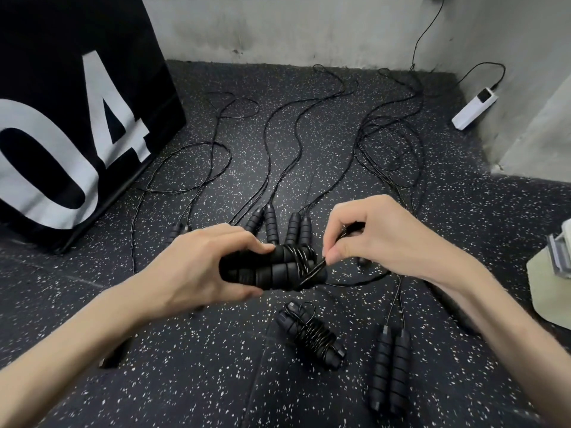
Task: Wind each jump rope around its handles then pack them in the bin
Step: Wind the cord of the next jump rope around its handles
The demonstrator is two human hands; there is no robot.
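Note:
My left hand (204,264) grips a pair of black foam jump rope handles (278,268) held side by side above the floor. Several turns of thin black rope wrap their right end. My right hand (374,236) pinches that rope (313,270) just right of the handles. A finished wound jump rope (310,335) lies on the floor below my hands. An unwound pair of handles (391,366) lies to its right. More handles (282,227) lie beyond my hands, their ropes (278,134) trailing toward the wall.
A black box (71,112) printed with a white "04" stands at the left. A white power strip (474,108) with its cable lies by the far right wall. A pale object (550,273) sits at the right edge. The floor is black speckled rubber.

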